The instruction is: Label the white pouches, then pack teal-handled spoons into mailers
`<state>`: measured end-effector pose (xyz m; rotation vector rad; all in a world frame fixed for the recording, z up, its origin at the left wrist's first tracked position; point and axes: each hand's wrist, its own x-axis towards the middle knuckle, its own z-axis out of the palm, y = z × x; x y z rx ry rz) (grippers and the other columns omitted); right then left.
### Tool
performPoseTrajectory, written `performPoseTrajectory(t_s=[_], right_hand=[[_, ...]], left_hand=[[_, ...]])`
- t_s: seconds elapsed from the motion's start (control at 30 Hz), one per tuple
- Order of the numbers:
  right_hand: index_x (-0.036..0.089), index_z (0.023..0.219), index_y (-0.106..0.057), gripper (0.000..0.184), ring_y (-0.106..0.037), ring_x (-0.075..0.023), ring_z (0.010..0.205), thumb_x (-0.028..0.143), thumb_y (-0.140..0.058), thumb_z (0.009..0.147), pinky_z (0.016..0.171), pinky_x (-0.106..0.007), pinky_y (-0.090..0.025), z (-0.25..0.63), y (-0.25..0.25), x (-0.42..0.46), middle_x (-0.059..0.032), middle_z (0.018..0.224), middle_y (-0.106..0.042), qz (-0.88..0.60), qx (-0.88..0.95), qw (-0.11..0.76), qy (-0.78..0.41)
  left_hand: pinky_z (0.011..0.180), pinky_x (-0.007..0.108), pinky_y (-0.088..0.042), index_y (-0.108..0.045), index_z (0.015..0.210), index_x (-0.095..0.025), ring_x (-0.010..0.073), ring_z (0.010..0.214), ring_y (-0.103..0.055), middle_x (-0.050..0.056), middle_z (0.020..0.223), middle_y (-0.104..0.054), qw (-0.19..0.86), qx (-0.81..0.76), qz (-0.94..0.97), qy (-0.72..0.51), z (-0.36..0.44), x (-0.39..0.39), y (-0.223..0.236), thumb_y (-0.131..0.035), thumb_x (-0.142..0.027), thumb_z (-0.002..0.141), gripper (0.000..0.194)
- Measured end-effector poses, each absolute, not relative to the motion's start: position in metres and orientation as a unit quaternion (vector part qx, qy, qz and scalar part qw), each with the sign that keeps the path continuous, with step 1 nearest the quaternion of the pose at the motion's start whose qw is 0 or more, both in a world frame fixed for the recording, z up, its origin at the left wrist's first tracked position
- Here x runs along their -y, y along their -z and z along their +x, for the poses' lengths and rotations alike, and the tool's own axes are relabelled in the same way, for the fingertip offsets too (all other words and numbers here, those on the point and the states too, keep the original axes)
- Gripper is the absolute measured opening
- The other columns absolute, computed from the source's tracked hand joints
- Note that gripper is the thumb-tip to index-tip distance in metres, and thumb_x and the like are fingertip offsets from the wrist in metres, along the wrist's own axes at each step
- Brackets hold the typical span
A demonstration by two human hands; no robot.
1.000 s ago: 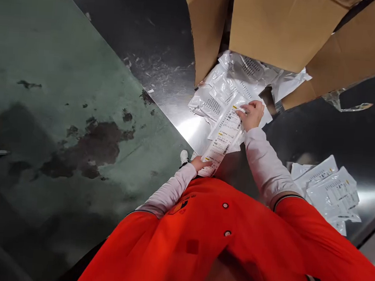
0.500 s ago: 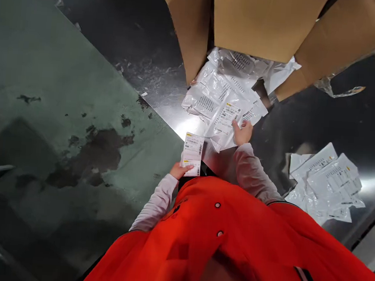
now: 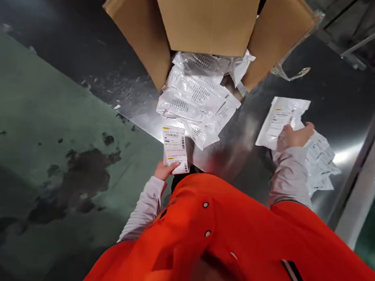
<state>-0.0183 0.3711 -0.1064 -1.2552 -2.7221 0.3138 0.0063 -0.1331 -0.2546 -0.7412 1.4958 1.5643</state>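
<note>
My left hand (image 3: 166,170) is closed on a strip of printed shipping labels (image 3: 175,146), held just off the table's edge with the thumb across its lower end. Out to the right, my right hand (image 3: 295,136) grips a white plastic mailer (image 3: 281,122) that bears a label on its face. That mailer is over a pile of white mailers (image 3: 318,161), partly covering them; whether it touches them I cannot tell. More white mailers (image 3: 194,95) spill from the mouth of an open cardboard box (image 3: 209,23) ahead of me.
The box's flaps (image 3: 141,28) stick out to both sides. A torn strip of clear tape (image 3: 291,75) hangs by the right flap. The metal table (image 3: 239,138) has a diagonal left edge above a stained green floor (image 3: 47,103). A raised rail (image 3: 362,180) borders it at right.
My right hand has carried the labelled mailer from the heap at the box to the pile on the right. My left hand still holds the labels. The whole view has shifted.
</note>
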Motion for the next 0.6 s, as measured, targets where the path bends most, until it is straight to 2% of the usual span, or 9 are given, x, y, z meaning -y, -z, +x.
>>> performPoseTrajectory(t_s=[0.03,0.1,0.17,0.2,0.23,0.3,0.37,0.47,0.6], right_hand=[[0.030,0.136,-0.057,0.060,-0.051,-0.0443,0.136,0.070,-0.051,0.092,0.116,-0.067,-0.040,-0.020,0.105,-0.371,-0.0219,0.140,-0.059,-0.433,0.892,0.092,-0.093],[0.036,0.132,-0.060,0.059,-0.055,-0.0415,0.134,0.071,-0.060,0.085,0.119,-0.064,-0.040,-0.028,0.120,-0.340,-0.0145,0.139,-0.062,-0.412,0.892,0.043,-0.183],[0.030,0.130,-0.064,0.062,-0.064,-0.0370,0.124,0.068,-0.068,0.081,0.113,-0.061,-0.049,-0.038,0.151,-0.281,-0.0133,0.129,-0.069,-0.290,0.865,-0.147,-0.382],[0.026,0.126,-0.068,0.070,-0.069,-0.0353,0.116,0.064,-0.080,0.069,0.103,-0.056,-0.058,-0.041,0.168,-0.247,-0.0122,0.121,-0.073,-0.235,0.843,-0.217,-0.433],[0.024,0.127,-0.069,0.082,-0.071,-0.0340,0.113,0.058,-0.090,0.056,0.094,-0.050,-0.063,-0.044,0.184,-0.215,-0.0109,0.120,-0.075,-0.183,0.819,-0.273,-0.471],[0.022,0.137,-0.065,0.089,-0.069,-0.0322,0.120,0.054,-0.092,0.059,0.093,-0.044,-0.063,-0.051,0.214,-0.167,-0.0122,0.130,-0.071,-0.073,0.794,-0.313,-0.515],[0.020,0.143,-0.060,0.074,-0.060,-0.0305,0.134,0.049,-0.082,0.079,0.104,-0.043,-0.057,-0.064,0.238,-0.146,-0.0148,0.145,-0.063,-0.051,0.829,-0.253,-0.496],[0.014,0.146,-0.057,0.057,-0.046,-0.0300,0.146,0.035,-0.069,0.095,0.121,-0.047,-0.041,-0.093,0.269,-0.147,-0.0183,0.156,-0.051,-0.059,0.925,-0.201,-0.316],[0.008,0.136,-0.066,0.038,-0.055,-0.0286,0.129,0.024,-0.060,0.102,0.115,-0.044,-0.040,-0.110,0.292,-0.138,-0.0212,0.140,-0.062,-0.020,0.959,-0.243,-0.147]], left_hand=[[0.062,0.035,-0.061,-0.080,0.084,-0.019,0.0267,0.077,-0.074,0.008,0.085,-0.081,0.413,-0.593,-0.295,-0.625,0.006,0.132,0.255,-0.093,-0.032,0.056,0.034],[0.065,0.037,-0.062,-0.080,0.084,-0.017,0.0289,0.079,-0.075,0.010,0.085,-0.081,0.414,-0.586,-0.292,-0.633,0.002,0.125,0.255,-0.096,-0.036,0.052,0.040],[0.072,0.041,-0.064,-0.080,0.083,-0.016,0.0315,0.084,-0.076,0.011,0.084,-0.081,0.417,-0.574,-0.285,-0.645,-0.003,0.114,0.252,-0.099,-0.036,0.048,0.044],[0.077,0.042,-0.064,-0.080,0.082,-0.015,0.0325,0.087,-0.076,0.011,0.084,-0.081,0.420,-0.566,-0.280,-0.651,-0.006,0.107,0.250,-0.099,-0.036,0.048,0.044],[0.082,0.044,-0.064,-0.079,0.081,-0.015,0.0331,0.090,-0.077,0.011,0.083,-0.080,0.426,-0.557,-0.274,-0.658,-0.008,0.100,0.247,-0.099,-0.034,0.049,0.042],[0.089,0.047,-0.063,-0.079,0.078,-0.015,0.0336,0.093,-0.077,0.011,0.080,-0.080,0.434,-0.544,-0.268,-0.666,-0.010,0.090,0.243,-0.099,-0.033,0.051,0.038],[0.092,0.049,-0.062,-0.078,0.076,-0.015,0.0339,0.093,-0.077,0.011,0.081,-0.080,0.426,-0.541,-0.279,-0.669,-0.010,0.088,0.241,-0.098,-0.034,0.050,0.038],[0.094,0.052,-0.061,-0.079,0.081,-0.015,0.0354,0.096,-0.077,0.012,0.090,-0.082,0.372,-0.545,-0.324,-0.678,-0.006,0.103,0.247,-0.098,-0.041,0.046,0.048],[0.096,0.051,-0.060,-0.079,0.088,-0.014,0.0368,0.103,-0.075,0.014,0.095,-0.082,0.297,-0.546,-0.380,-0.685,0.002,0.129,0.262,-0.098,-0.043,0.043,0.057]])
